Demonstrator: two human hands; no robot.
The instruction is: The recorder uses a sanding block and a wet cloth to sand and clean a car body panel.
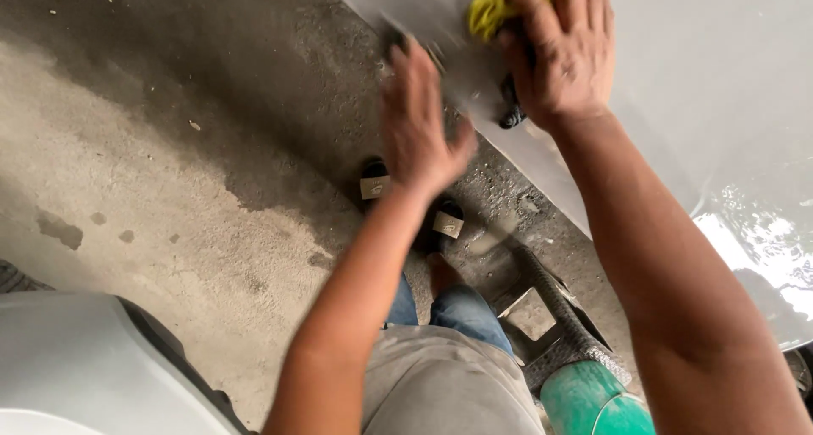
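My right hand (561, 49) presses a yellow cloth (491, 10) flat against a grey painted car panel (711, 79) at the top of the view; something dark shows under the palm. My left hand (419, 130) is blurred, its fingers apart, resting on or just off the panel's lower edge. It holds nothing that I can see. Below are my jeans-clad legs and dark sandals (447, 221) on the concrete floor (169, 147).
A green cylinder with a braided hose (584, 384) stands by my right leg. Another grey curved body part (76, 367) fills the lower left corner. The concrete has damp dark patches near the panel. The panel's right side is wet and reflective.
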